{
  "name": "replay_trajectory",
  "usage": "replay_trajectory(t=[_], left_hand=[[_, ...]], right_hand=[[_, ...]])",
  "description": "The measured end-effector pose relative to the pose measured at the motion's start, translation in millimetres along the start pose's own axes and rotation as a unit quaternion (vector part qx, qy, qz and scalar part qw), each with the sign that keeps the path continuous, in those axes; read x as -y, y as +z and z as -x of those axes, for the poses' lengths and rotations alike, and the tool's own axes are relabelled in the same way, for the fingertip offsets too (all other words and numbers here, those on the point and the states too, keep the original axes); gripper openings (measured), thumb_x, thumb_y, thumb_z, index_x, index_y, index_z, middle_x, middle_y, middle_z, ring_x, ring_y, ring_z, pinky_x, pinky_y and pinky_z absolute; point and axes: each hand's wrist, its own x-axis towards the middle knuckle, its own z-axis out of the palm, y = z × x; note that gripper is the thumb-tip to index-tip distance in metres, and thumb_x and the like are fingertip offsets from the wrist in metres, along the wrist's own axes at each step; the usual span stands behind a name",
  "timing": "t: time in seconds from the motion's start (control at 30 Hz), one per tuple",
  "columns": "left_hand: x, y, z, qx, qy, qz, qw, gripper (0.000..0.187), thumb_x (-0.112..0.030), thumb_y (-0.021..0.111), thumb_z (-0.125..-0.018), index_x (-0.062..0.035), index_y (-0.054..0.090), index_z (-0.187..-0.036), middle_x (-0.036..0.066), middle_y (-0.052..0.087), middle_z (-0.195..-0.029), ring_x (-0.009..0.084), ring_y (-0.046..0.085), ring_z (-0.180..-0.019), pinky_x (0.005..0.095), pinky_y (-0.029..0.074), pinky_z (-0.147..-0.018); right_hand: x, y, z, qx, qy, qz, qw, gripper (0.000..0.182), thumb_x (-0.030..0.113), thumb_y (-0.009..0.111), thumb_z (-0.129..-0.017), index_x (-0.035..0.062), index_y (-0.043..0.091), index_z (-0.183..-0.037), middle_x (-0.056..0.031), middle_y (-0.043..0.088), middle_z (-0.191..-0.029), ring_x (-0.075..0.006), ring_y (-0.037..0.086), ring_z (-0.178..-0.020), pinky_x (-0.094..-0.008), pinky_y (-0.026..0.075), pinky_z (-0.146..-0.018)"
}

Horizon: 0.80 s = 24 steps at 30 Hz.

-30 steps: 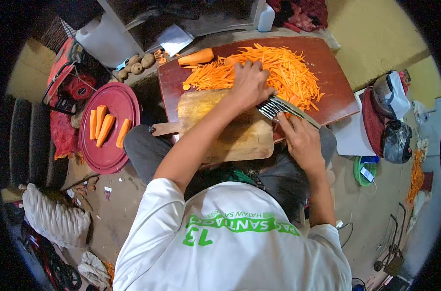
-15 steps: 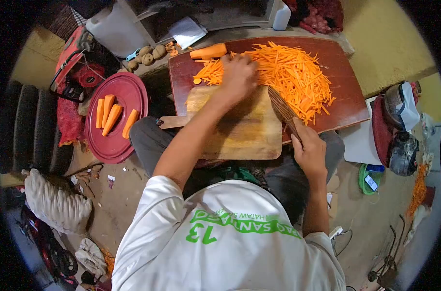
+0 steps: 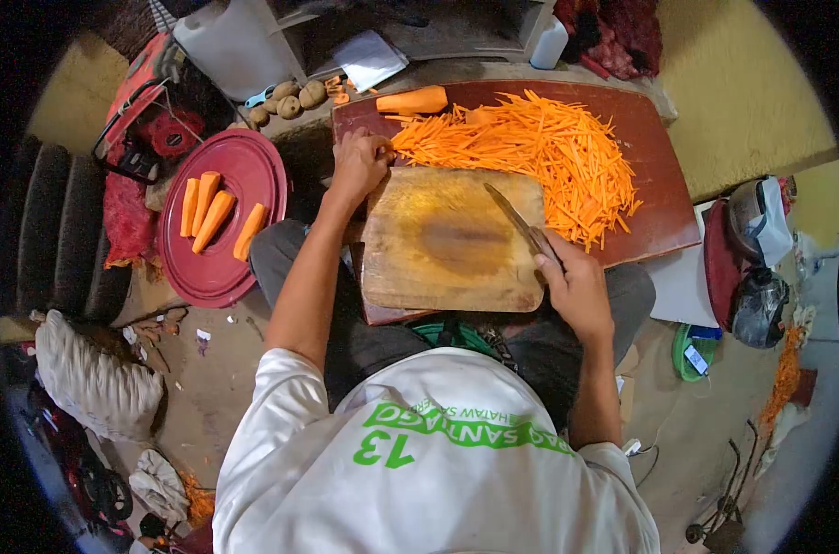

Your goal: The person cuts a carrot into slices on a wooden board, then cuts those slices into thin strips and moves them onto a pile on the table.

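Note:
My right hand [image 3: 576,284] is closed round the handle of a knife [image 3: 510,212], its blade slanting over the right side of the wooden cutting board [image 3: 406,268]. The board's top is bare, with a dark damp patch. My left hand [image 3: 360,164] is at the board's upper left corner, fingers curled together by the left end of the carrot strips; what they pinch, if anything, is hidden. A large heap of carrot strips [image 3: 567,157] spreads behind the board and to its right. One thick peeled carrot piece [image 3: 412,100] lies behind the strips.
The board rests on a dark red table [image 3: 655,175]. Left of it, a round red lid [image 3: 184,268] bears several peeled carrots [image 3: 215,222]. Potatoes [image 3: 289,107] and paper [image 3: 371,61] lie beyond the table. A green basket [image 3: 685,360] with a phone is at right.
My left hand has moved left from the carrot strips to the board's upper left corner. The knife has swung from the strips to over the board, still in my right hand.

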Motion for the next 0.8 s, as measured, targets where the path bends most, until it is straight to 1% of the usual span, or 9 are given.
replay_trajectory(t=[0.03, 0.13, 0.23, 0.33, 0.43, 0.53, 0.63, 0.73, 0.8], left_hand=[[0.3, 1.9, -1.4, -0.006, 0.003, 0.002, 1.000, 0.018, -0.018, 0.078, -0.088, -0.0096, 0.085, -0.102, 0.016, 0.073, -0.114, 0.0409, 0.063, -0.112, 0.0587, 0.045, -0.098], [5.9, 3.2, -2.5, 0.007, 0.025, -0.003, 1.000, 0.018, -0.014, 0.075, -0.088, -0.0070, 0.084, -0.103, 0.017, 0.073, -0.115, 0.0419, 0.063, -0.114, 0.0577, 0.045, -0.099], [12.1, 8.4, -8.4, -0.016, 0.064, 0.030, 0.997, 0.017, -0.003, 0.073, -0.083, -0.0033, 0.081, -0.097, 0.021, 0.075, -0.105, 0.0418, 0.069, -0.103, 0.0522, 0.054, -0.090], [10.7, 11.8, -9.3, -0.028, 0.053, 0.043, 0.997, 0.019, 0.000, 0.070, -0.080, 0.0003, 0.079, -0.096, 0.023, 0.075, -0.100, 0.0432, 0.070, -0.100, 0.0511, 0.055, -0.091], [14.7, 10.7, -11.1, 0.030, 0.018, 0.058, 0.998, 0.019, -0.008, 0.073, -0.087, -0.0026, 0.082, -0.103, 0.020, 0.073, -0.114, 0.0416, 0.063, -0.115, 0.0539, 0.048, -0.099], [10.3, 2.6, -8.0, 0.056, 0.028, 0.047, 0.997, 0.018, -0.007, 0.074, -0.087, -0.0020, 0.081, -0.102, 0.020, 0.073, -0.114, 0.0416, 0.064, -0.114, 0.0533, 0.048, -0.098], [1.7, -3.9, -4.4, 0.029, 0.063, 0.033, 0.997, 0.016, -0.005, 0.073, -0.086, -0.0007, 0.080, -0.099, 0.020, 0.073, -0.110, 0.0427, 0.065, -0.111, 0.0545, 0.049, -0.096], [-6.0, -7.8, -0.1, -0.009, 0.068, 0.076, 0.995, 0.014, -0.004, 0.073, -0.085, 0.0002, 0.079, -0.097, 0.020, 0.074, -0.106, 0.0443, 0.066, -0.108, 0.0544, 0.050, -0.095], [-13.6, -11.5, -2.1, -0.028, 0.081, 0.093, 0.992, 0.014, -0.005, 0.074, -0.085, 0.0015, 0.077, -0.096, 0.021, 0.074, -0.102, 0.0445, 0.068, -0.104, 0.0535, 0.052, -0.091]], right_hand=[[-9.9, 10.9, -0.2, -0.049, -0.033, -0.007, 0.998, 0.043, 0.020, 0.065, -0.104, -0.0013, 0.065, -0.141, -0.0317, 0.072, -0.122, -0.0477, 0.071, -0.115, -0.0491, 0.056, -0.098], [-13.6, 22.6, 0.0, -0.116, -0.078, -0.022, 0.990, 0.040, 0.019, 0.065, -0.104, 0.0028, 0.066, -0.141, -0.0304, 0.073, -0.120, -0.0477, 0.071, -0.114, -0.0504, 0.056, -0.097], [-10.1, 34.7, -3.8, -0.115, -0.081, 0.000, 0.990, 0.039, 0.018, 0.065, -0.105, 0.0042, 0.065, -0.141, -0.0311, 0.072, -0.120, -0.0491, 0.070, -0.113, -0.0514, 0.055, -0.096], [4.5, 28.7, -6.4, -0.044, -0.039, -0.004, 0.998, 0.039, 0.017, 0.063, -0.106, 0.0039, 0.063, -0.143, -0.0317, 0.072, -0.121, -0.0489, 0.070, -0.114, -0.0513, 0.055, -0.096], [2.0, 30.5, -9.5, -0.051, -0.026, -0.013, 0.998, 0.038, 0.016, 0.062, -0.106, 0.0036, 0.063, -0.142, -0.0310, 0.073, -0.120, -0.0489, 0.070, -0.114, -0.0511, 0.056, -0.096], [-6.4, 35.5, -10.1, -0.081, -0.048, -0.004, 0.996, 0.037, 0.016, 0.062, -0.106, 0.0035, 0.063, -0.141, -0.0303, 0.073, -0.119, -0.0487, 0.070, -0.113, -0.0512, 0.056, -0.094], [-8.0, 39.5, -9.2, -0.087, -0.050, -0.006, 0.995, 0.038, 0.015, 0.063, -0.105, 0.0031, 0.063, -0.141, -0.0297, 0.073, -0.118, -0.0485, 0.070, -0.112, -0.0513, 0.056, -0.093], [-2.4, 42.0, -5.4, -0.071, -0.039, -0.018, 0.997, 0.040, 0.015, 0.063, -0.105, 0.0023, 0.062, -0.142, -0.0294, 0.073, -0.117, -0.0483, 0.071, -0.111, -0.0515, 0.056, -0.093], [0.4, 44.3, -4.1, -0.085, -0.054, -0.006, 0.995, 0.040, 0.014, 0.063, -0.104, 0.0017, 0.062, -0.142, -0.0293, 0.073, -0.117, -0.0482, 0.071, -0.110, -0.0513, 0.056, -0.093]])
